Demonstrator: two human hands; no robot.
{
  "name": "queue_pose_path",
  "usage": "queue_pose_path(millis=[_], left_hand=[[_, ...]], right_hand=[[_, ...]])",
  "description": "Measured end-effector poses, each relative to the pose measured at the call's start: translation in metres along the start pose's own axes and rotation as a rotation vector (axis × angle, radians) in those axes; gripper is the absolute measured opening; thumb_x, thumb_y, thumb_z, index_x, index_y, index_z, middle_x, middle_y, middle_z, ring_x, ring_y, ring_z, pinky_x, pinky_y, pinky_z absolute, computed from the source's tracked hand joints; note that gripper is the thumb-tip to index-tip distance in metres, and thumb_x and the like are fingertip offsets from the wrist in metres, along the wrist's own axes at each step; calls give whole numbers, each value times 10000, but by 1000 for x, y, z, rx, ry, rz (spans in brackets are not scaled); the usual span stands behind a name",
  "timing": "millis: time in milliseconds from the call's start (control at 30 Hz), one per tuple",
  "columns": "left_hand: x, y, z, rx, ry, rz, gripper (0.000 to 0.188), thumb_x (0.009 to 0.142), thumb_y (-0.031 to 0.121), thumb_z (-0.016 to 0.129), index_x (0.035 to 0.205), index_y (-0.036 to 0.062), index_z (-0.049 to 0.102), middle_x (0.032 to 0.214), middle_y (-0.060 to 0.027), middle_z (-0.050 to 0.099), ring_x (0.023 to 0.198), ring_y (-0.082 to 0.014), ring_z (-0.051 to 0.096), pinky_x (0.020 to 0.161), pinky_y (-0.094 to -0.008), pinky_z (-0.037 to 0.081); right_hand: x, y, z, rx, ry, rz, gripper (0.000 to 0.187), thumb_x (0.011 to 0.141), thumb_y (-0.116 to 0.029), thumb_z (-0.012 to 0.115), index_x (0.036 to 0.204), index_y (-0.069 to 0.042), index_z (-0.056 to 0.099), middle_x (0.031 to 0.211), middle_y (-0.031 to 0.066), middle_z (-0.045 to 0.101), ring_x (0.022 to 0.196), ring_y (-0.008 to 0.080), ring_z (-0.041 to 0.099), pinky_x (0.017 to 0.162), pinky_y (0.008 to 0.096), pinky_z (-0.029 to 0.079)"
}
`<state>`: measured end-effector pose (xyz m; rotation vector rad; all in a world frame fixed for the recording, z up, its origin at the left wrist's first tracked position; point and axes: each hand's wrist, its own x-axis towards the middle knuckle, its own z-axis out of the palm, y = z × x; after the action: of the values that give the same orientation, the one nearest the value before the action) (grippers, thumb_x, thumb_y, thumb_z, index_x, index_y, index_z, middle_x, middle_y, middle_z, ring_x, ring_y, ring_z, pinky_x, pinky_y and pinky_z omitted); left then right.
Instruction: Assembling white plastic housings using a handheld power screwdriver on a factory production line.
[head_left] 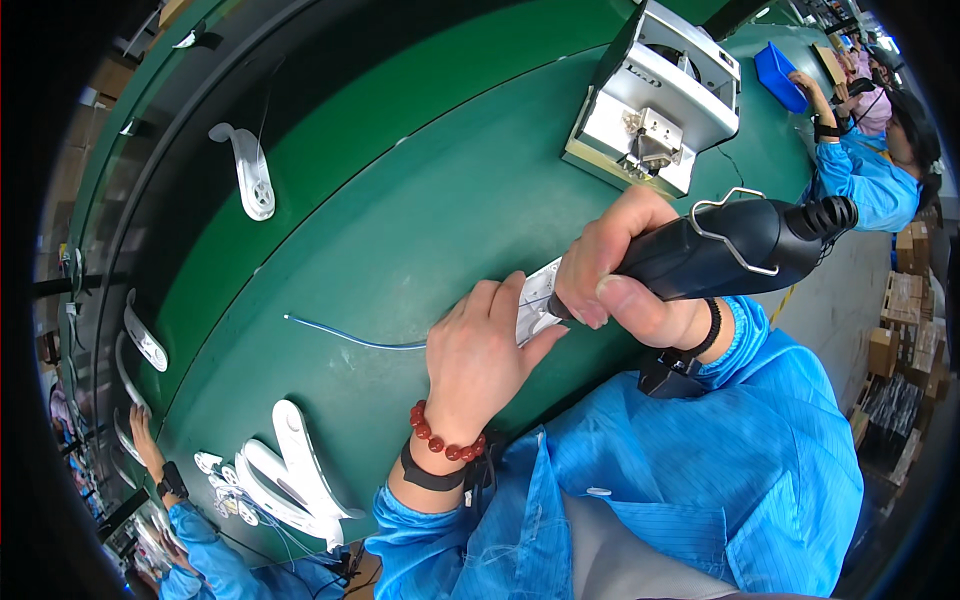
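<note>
From my remote seat, working left to right, I see a co-worker's hand toward 8 o'clock, a dark band on its wrist, and just above it a curved white piece at 9 o'clock. Between 7 and 8, small white wheeled parts with thin wires lie beside a cluster of long white shells on the green table. At 10 o'clock another white arm-shaped piece rests on the darker green belt.

A thin blue wire runs across the table from 9 o'clock to my left hand, just below centre, with red beads and a black band at its wrist. That hand is closed on a white workpiece, fingers on the far side, thumb on the near. The workpiece sits between my two hands, just right of centre.

My right hand is wrapped round a black power driver, which lies toward 3 o'clock, its nose over the workpiece; I cannot tell whether the bit touches it. Between 1 and 2 stands a white boxy machine. At 2 o'clock, a co-worker in blue sleeves has a hand at a blue tray.
</note>
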<state>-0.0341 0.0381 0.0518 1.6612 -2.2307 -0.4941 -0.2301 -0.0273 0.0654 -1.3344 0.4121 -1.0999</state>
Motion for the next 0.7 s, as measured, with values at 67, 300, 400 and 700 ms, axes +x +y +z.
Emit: queue_pose_path(millis=[67, 300, 400, 700], left_hand=[[0, 1, -1, 2, -6, 0, 583, 764, 393, 817, 1171, 7, 657, 954, -95, 658, 820, -279, 690, 686, -378, 548], [-1, -1, 2, -6, 5, 5, 584, 763, 395, 819, 1164, 4, 656, 941, -93, 652, 810, -275, 687, 681, -373, 549], [-1, 0, -2, 0, 13, 12, 583, 764, 401, 817, 1159, 3, 657, 938, -92, 652, 805, -274, 686, 675, -371, 549], [0, -3, -2, 4, 28, 47, 573, 776, 410, 806, 1153, 3, 664, 927, -89, 660, 804, -270, 691, 670, -373, 553]], right_hand=[[0, -2, 0, 4, -3, 12, 217, 955, -84, 615, 1042, -64, 417, 711, 85, 553, 576, 159, 537, 580, 333, 464], [-1, 4, 2, -26, 2, 27, 207, 954, -77, 611, 1033, -68, 420, 704, 84, 551, 573, 154, 530, 581, 329, 464], [0, 0, 2, -27, -8, 30, 204, 951, -72, 611, 1029, -66, 423, 702, 85, 554, 575, 154, 533, 583, 326, 467], [0, 3, 12, -151, -23, -55, 231, 925, -60, 654, 1004, -50, 437, 713, 85, 586, 615, 156, 572, 591, 326, 493]])
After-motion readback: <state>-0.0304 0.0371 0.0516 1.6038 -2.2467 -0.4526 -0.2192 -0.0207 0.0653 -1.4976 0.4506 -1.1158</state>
